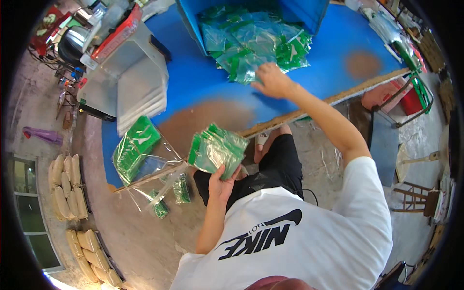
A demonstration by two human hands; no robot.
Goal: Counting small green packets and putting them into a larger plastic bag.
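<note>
Blue bin [191, 24]: sits at the far middle of the worktop [333, 72], its open side toward the person.
Packet pile [251, 41]: flat green-and-clear plastic packets, heaped loosely inside the blue bin and spilling out past its mouth onto the blue surface.
Right hand [272, 81]: just in front of the blue bin, at the near edge of the spilled packets, fingers partly curled; whether a packet is gripped cannot be told.
Left hand [223, 186]: well in front of the blue bin and to its left, closed on the lower end of a packet stack [217, 150], thumb on top.
Stack's lie: many green-and-clear packets held together, edges fanned unevenly, near the worktop's front edge and nearer the person than the blue bin.
Clear tub [102, 86]: left of the blue bin, with a sheaf of clear plastic sleeves [141, 94] lying at its open side.
Clear bag [137, 150]: nearer the person than the blue bin and farther left, at the worktop's front edge, with green packets inside.
Worn patch [208, 121]: brown, on the worktop in front of the blue bin and to its left.
Tan sacks [67, 188]: stacked far left of the blue bin.
Wooden stool [419, 199]: on the floor, far right of the blue bin.
</note>
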